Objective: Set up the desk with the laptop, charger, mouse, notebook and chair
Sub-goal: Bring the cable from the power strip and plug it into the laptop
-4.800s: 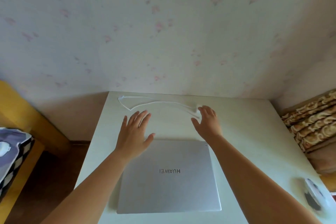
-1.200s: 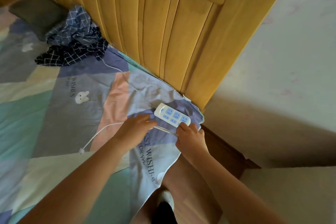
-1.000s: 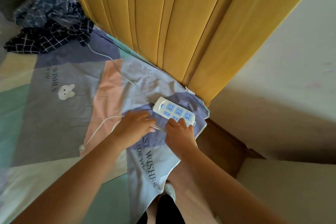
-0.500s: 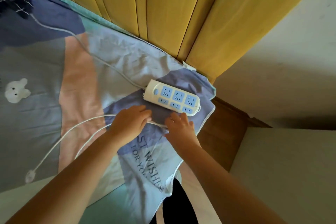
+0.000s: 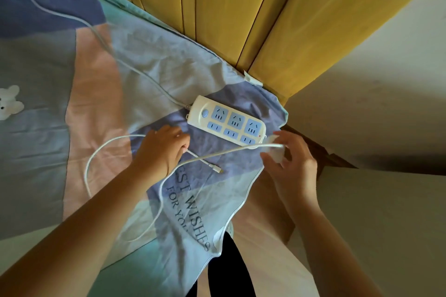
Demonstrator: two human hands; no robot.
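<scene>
Surface: patterned bedsheet [image 5: 96, 94] against yellow headboard [image 5: 241, 7].
Power strip [image 5: 226, 120]: lies flat, sockets vacant.
Right hand [image 5: 292, 164]: fingers pinch charger [image 5: 275, 149] beside the strip.
Left hand [image 5: 161, 149]: curled around charger cable [image 5: 108, 144].
Risk: looped cable may snag and misalign the plug.

Power strip [image 5: 226, 120] is lying on bedsheet [image 5: 96, 94], headboard [image 5: 241, 14] behind. Left hand [image 5: 161, 149] is sitting left of strip w/ cable [image 5: 115, 142]; right hand [image 5: 292, 166] at strip's right end, prob. holding charger [image 5: 276, 149].
</scene>
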